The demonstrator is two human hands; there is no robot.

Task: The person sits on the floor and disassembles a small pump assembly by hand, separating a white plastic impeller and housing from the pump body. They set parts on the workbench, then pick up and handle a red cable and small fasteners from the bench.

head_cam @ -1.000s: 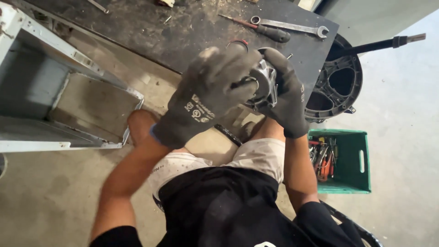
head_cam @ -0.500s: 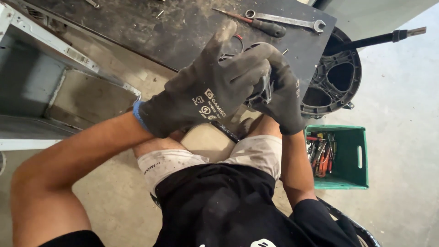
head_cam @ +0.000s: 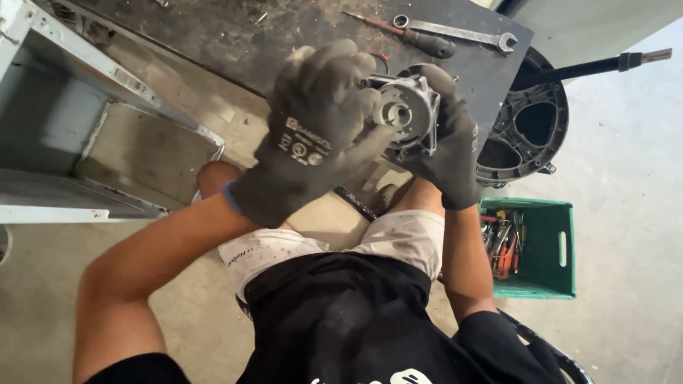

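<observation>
I see both gloved hands raised over the person's lap, closed around a grey metal housing [head_cam: 407,114] with a round bore facing the camera. The left hand [head_cam: 313,142] comes in from the left; its fingers [head_cam: 334,78] curl together over the top and left side of the housing, and its thumb presses along the near face below the bore. The right hand [head_cam: 452,149] cups the housing from the right and behind, fingers wrapped close together around the far rim, so the part sits clamped between the two palms, clear of the bench.

Just beyond the hands lies a dark, dusty workbench [head_cam: 235,35]. On its far right part rest a long spanner [head_cam: 455,32] and, touching or nearly touching it, a screwdriver with a dark handle [head_cam: 416,39]. To the right of the bench, a black round casting with large openings [head_cam: 530,128] sits on the floor, with a dark rod [head_cam: 597,65] reaching out over it toward the right. Nearer, a green plastic crate [head_cam: 551,249] holds a jumble of hand tools. On the left stands a pale grey metal cabinet frame [head_cam: 78,121], open on the side toward me. The person wears light shorts and a black shirt.
</observation>
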